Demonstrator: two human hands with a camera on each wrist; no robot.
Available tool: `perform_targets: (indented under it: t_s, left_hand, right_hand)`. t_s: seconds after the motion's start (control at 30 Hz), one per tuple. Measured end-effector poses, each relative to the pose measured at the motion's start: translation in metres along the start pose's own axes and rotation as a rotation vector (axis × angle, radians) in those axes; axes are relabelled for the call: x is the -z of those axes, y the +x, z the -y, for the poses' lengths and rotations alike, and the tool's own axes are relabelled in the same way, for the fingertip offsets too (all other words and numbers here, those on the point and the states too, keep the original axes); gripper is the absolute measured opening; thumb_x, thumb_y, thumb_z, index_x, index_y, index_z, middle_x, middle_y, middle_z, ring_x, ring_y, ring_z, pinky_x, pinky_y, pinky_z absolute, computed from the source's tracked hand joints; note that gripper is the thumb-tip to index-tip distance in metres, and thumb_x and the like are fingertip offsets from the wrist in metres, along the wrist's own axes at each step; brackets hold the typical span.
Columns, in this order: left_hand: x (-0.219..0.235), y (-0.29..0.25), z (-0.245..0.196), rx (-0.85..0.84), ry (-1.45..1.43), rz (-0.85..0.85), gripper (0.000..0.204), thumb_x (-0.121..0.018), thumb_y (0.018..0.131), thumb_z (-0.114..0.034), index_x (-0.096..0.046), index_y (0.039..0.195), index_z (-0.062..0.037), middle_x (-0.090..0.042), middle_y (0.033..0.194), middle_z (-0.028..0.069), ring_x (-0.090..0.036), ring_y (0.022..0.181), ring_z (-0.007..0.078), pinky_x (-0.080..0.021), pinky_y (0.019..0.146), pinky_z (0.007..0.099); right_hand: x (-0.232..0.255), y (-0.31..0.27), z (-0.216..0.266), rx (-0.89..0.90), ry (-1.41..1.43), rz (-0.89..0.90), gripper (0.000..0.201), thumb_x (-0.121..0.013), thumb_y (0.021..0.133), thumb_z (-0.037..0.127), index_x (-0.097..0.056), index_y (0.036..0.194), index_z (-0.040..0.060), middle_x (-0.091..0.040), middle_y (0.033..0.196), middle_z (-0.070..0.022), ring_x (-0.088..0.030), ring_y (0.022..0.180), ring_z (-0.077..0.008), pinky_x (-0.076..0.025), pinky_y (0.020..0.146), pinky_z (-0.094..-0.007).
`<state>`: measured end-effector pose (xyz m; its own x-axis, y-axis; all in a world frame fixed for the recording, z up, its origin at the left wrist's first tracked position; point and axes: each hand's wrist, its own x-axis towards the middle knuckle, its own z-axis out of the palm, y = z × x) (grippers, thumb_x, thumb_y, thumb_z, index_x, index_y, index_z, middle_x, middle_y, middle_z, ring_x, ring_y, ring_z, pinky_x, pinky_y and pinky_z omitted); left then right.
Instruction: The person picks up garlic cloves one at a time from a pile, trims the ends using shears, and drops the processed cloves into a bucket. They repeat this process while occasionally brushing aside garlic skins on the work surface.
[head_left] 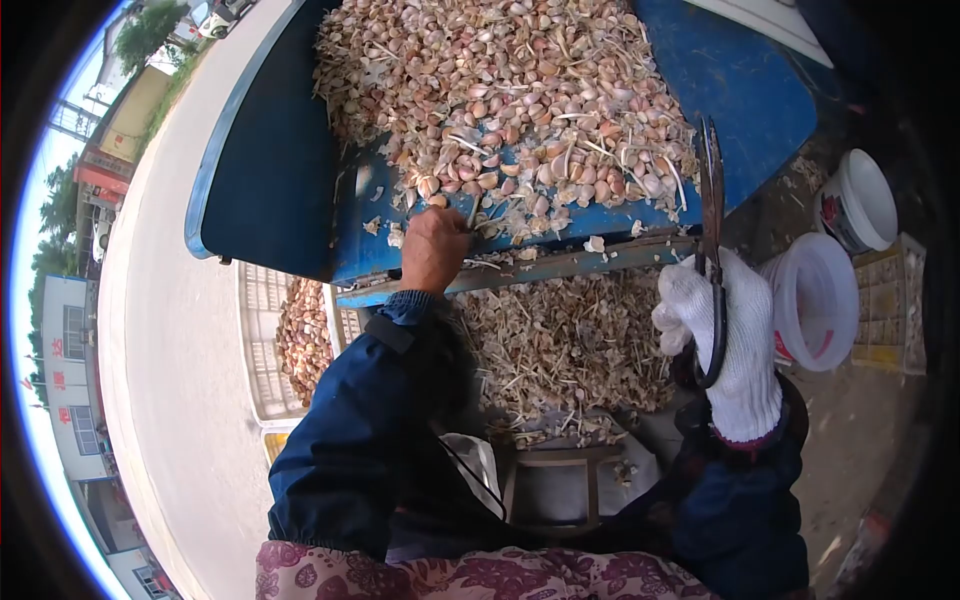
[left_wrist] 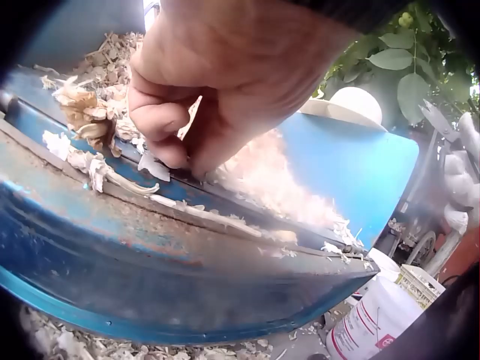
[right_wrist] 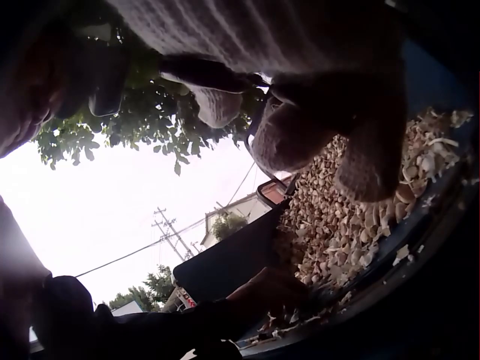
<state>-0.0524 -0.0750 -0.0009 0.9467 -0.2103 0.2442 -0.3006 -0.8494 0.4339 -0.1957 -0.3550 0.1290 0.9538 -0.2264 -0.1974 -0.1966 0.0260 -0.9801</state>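
Note:
My bare left hand (head_left: 435,248) is at the front edge of the blue metal tray (head_left: 365,240), fingers curled and the thumb against them. It pinches a thin piece of garlic stem (head_left: 473,210) low over the tray; the fingers hide most of it. In the left wrist view, dry garlic skins (left_wrist: 97,161) lie along the rim beside the fingertips. Loose garlic cloves (head_left: 500,90) heap across the tray beyond the hand. My right hand (head_left: 740,335), in a white knitted glove, grips dark scissors (head_left: 712,190) by the handles, blades pointing away over the tray's right side.
Below the tray lies a pile of garlic skins and stems (head_left: 560,340). A white crate (head_left: 255,350) with cloves stands at the left. White buckets (head_left: 840,305) and a yellowish crate (head_left: 890,300) stand at the right. The road (head_left: 190,330) runs along the left.

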Motion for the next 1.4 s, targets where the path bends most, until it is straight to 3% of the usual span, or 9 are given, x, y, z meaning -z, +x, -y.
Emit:
perform_targets:
  t_s: [0.3, 0.47, 0.63, 0.73, 0.83, 0.9, 1.03, 1.2, 1.4]
  left_hand:
    - [0.001, -0.002, -0.002, 0.181, -0.09, 0.1, 0.015, -0.072, 0.07, -0.008, -0.064, 0.072, 0.0039, -0.062, 0.059, 0.0101, -0.061, 0.051, 0.0156, -0.049, 0.052, 0.0308]
    - [0.032, -0.021, -0.028, 0.68, -0.976, 0.082, 0.015, -0.072, 0.078, -0.008, -0.064, 0.086, 0.0023, -0.063, 0.069, 0.0062, -0.061, 0.061, 0.0126, -0.045, 0.052, 0.0249]
    - [0.031, -0.038, -0.024, 0.813, -1.367, 0.163, 0.014, -0.063, 0.089, -0.004, -0.061, 0.1, 0.0036, -0.064, 0.077, 0.0068, -0.056, 0.059, 0.0123, -0.04, 0.05, 0.0218]
    - [0.013, -0.043, -0.045, 0.866, -1.72, 0.212, 0.015, -0.056, 0.092, -0.003, -0.056, 0.106, 0.0041, -0.062, 0.083, 0.009, -0.055, 0.065, 0.014, -0.041, 0.052, 0.0231]
    - [-0.002, -0.038, -0.064, 0.713, -1.773, 0.4, 0.012, -0.056, 0.092, -0.004, -0.056, 0.103, 0.0035, -0.06, 0.08, 0.0083, -0.055, 0.066, 0.0151, -0.043, 0.055, 0.0237]
    - [-0.016, -0.028, -0.077, 0.728, -1.768, 0.341, 0.01, -0.056, 0.092, -0.004, -0.057, 0.1, 0.0031, -0.06, 0.079, 0.0084, -0.056, 0.065, 0.0157, -0.045, 0.056, 0.0246]
    - [-0.006, -0.008, -0.073, 0.729, -1.53, -0.1, 0.006, -0.06, 0.088, -0.003, -0.06, 0.091, 0.0021, -0.061, 0.073, 0.0074, -0.056, 0.055, 0.015, -0.044, 0.048, 0.025]
    - [0.001, -0.031, -0.092, 0.664, -1.132, 0.155, 0.006, -0.066, 0.082, -0.005, -0.063, 0.079, 0.0, -0.06, 0.062, 0.0041, -0.055, 0.047, 0.0117, -0.038, 0.041, 0.0227]
    - [-0.013, -0.038, -0.107, 0.553, -0.827, 0.218, 0.011, -0.067, 0.079, -0.003, -0.067, 0.089, 0.0029, -0.064, 0.07, 0.0067, -0.057, 0.049, 0.0111, -0.039, 0.04, 0.0214]
  right_hand:
    - [-0.009, -0.001, -0.009, 0.001, -0.116, 0.045, 0.033, -0.079, 0.079, 0.029, -0.06, 0.075, 0.0015, -0.052, 0.056, 0.0006, -0.049, 0.046, -0.0053, -0.041, 0.041, -0.0216]
    - [-0.017, -0.002, -0.014, -0.085, -0.178, 0.149, 0.038, -0.076, 0.081, 0.034, -0.058, 0.07, 0.002, -0.05, 0.052, 0.0006, -0.046, 0.045, -0.0066, -0.036, 0.042, -0.0269]
    - [-0.034, -0.006, -0.048, 0.074, -0.647, 0.332, 0.066, -0.061, 0.08, 0.063, -0.056, 0.065, -0.001, -0.054, 0.056, -0.0219, -0.06, 0.057, -0.038, -0.043, 0.05, -0.0442]
    - [-0.05, -0.009, -0.065, 0.102, -0.641, 0.34, 0.063, -0.062, 0.083, 0.06, -0.053, 0.06, 0.0016, -0.049, 0.051, -0.0147, -0.054, 0.049, -0.0266, -0.042, 0.05, -0.04]
    - [-0.069, 0.011, -0.084, 0.014, -0.397, 0.407, 0.059, -0.06, 0.086, 0.056, -0.056, 0.063, 0.0018, -0.049, 0.05, -0.0116, -0.054, 0.049, -0.0236, -0.041, 0.049, -0.0385]
    - [-0.074, 0.038, -0.087, 0.387, -0.333, 0.272, 0.055, -0.059, 0.088, 0.054, -0.058, 0.07, 0.002, -0.05, 0.051, -0.0074, -0.054, 0.047, -0.0183, -0.041, 0.045, -0.0352]
    - [-0.025, 0.029, -0.04, -0.349, 0.183, 0.208, 0.038, -0.065, 0.089, 0.04, -0.06, 0.083, 0.0031, -0.054, 0.063, -0.0012, -0.055, 0.052, -0.0095, -0.04, 0.041, -0.0216]
    - [0.029, 0.018, -0.015, -0.097, 0.118, -0.072, 0.031, -0.073, 0.085, 0.032, -0.061, 0.085, 0.0026, -0.049, 0.057, 0.0021, -0.048, 0.044, -0.0045, -0.035, 0.039, -0.0176]
    - [0.044, 0.002, -0.015, -0.211, -0.272, 0.095, 0.038, -0.07, 0.086, 0.039, -0.059, 0.085, 0.0023, -0.052, 0.062, 0.0003, -0.05, 0.051, -0.0055, -0.039, 0.043, -0.019]
